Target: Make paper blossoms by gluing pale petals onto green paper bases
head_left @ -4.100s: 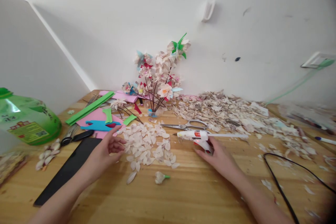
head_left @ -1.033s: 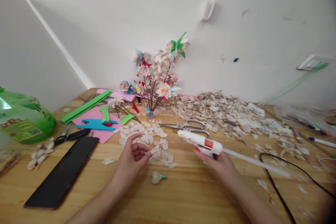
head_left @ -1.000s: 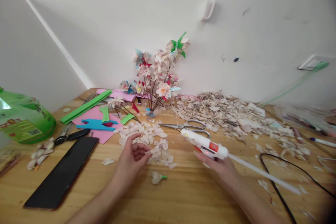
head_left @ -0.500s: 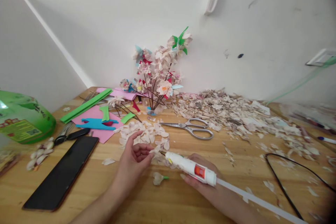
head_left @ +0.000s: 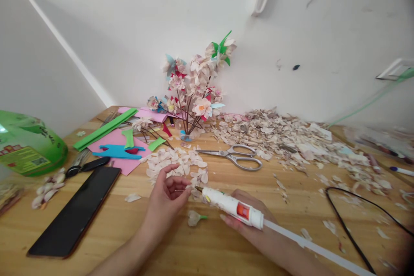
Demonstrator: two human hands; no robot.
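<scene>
My right hand (head_left: 247, 211) is wrapped round a white hot glue gun (head_left: 226, 202), a long pale glue stick (head_left: 300, 241) running out of its back. The gun's metal nozzle points left, close to the fingertips of my left hand (head_left: 171, 192). Thumb and finger of that hand pinch a small pale petal (head_left: 193, 186), partly hidden by the fingers. Just below the nozzle, a small flower bud (head_left: 194, 218) with a green stem end lies on the wooden table (head_left: 181, 250). Beyond my left hand spreads a pile of loose petals (head_left: 164, 161).
Scissors (head_left: 237, 155) lie behind the glue gun. A vase of handmade flowers (head_left: 190, 112) stands against the wall, beside a heap of dried petals (head_left: 274, 133). To the left are a phone (head_left: 76, 211), coloured paper (head_left: 126, 164) and a green bottle (head_left: 32, 144). A black cable (head_left: 349, 228) curves at right.
The glue gun's nozzle has shifted slightly left, closer to the left fingertips. My left hand has barely moved; the whole view has drifted a little.
</scene>
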